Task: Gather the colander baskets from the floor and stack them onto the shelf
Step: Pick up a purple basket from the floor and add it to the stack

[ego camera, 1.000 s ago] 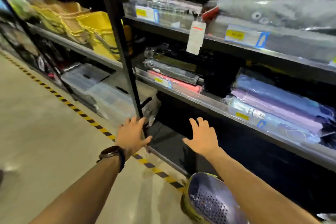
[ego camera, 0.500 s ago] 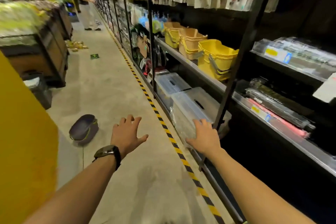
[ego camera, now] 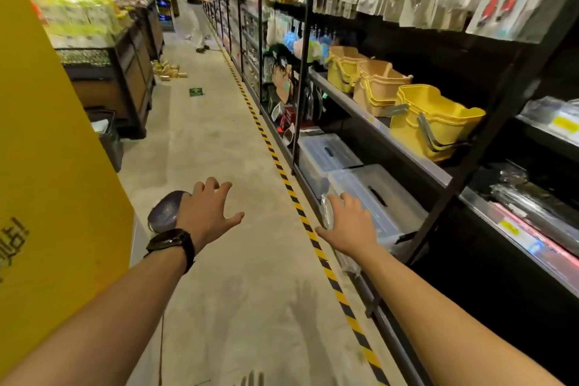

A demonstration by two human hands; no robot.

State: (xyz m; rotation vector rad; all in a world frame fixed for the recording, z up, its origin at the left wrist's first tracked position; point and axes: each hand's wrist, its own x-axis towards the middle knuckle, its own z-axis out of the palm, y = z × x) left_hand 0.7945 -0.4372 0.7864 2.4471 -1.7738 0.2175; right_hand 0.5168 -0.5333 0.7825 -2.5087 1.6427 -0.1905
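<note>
head view, colander basket: one grey perforated colander basket [ego camera: 164, 212] lies tipped on the floor [ego camera: 219, 291], beside the yellow pillar [ego camera: 47, 166] and partly hidden behind the left hand
head view, left hand: the left hand [ego camera: 209, 217] is stretched forward with fingers spread wide and holding nothing; it overlaps the basket in view, with no grip on it
head view, right hand: the right hand [ego camera: 348, 226] has wide, straight fingers, is empty, and is held out in front of the clear storage boxes [ego camera: 371, 194]
head view, shelf: the shelf [ego camera: 407, 152] on the right carries yellow buckets [ego camera: 435, 122]; no colander baskets show on it here
done: nothing stacked that this view shows
left: judged, reach the basket, lift it, carry it across the striped tape [ego camera: 282, 173] and stack it on the shelf
</note>
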